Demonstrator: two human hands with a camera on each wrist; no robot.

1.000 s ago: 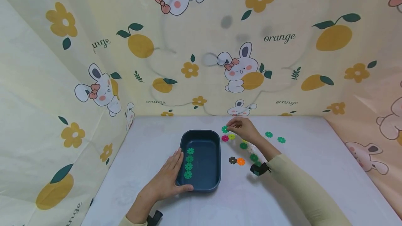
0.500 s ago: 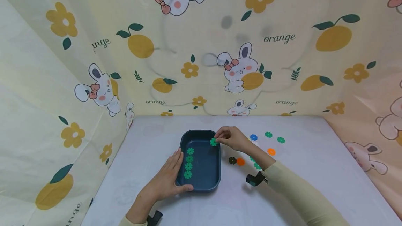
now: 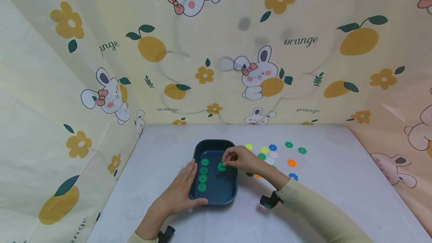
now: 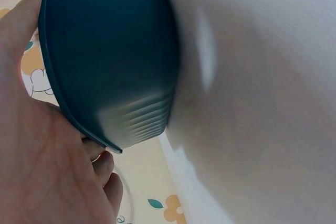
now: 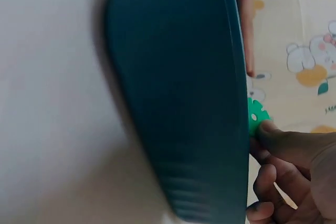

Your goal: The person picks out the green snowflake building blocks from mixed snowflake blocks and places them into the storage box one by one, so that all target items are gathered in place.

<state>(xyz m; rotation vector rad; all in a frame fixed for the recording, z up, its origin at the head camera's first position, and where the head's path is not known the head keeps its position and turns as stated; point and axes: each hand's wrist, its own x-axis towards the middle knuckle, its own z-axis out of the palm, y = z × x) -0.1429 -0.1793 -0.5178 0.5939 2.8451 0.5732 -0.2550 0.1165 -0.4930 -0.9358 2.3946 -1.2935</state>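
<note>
Head view shows the right hand (image 3: 240,159) over the dark blue tray (image 3: 216,200), and its fingertips pinch one green flower chip (image 3: 221,167) above the tray floor, just right of a row of four green chips (image 3: 203,175) which lie inside along the left wall. The left hand (image 3: 179,194) rests on the near left corner of the tray: its straight fingers lie along the left rim and the thumb presses on the front rim. It steadies the tray but does not close around it.

Right wrist view looks along the outer wall of the tray (image 5: 178,103), and the chip (image 5: 256,116) sticks up over the rim between the fingertips (image 5: 273,132).

Left wrist view has the palm (image 4: 37,171) against the tray wall (image 4: 110,61), which stands on the white table (image 4: 262,103).

On the table (image 3: 320,183), right of the tray, loose chips (image 3: 273,153) of green, yellow, blue, orange and white lie scattered, apart from the tray. Behind stands a yellow curtain (image 3: 303,66) with rabbits and oranges.
</note>
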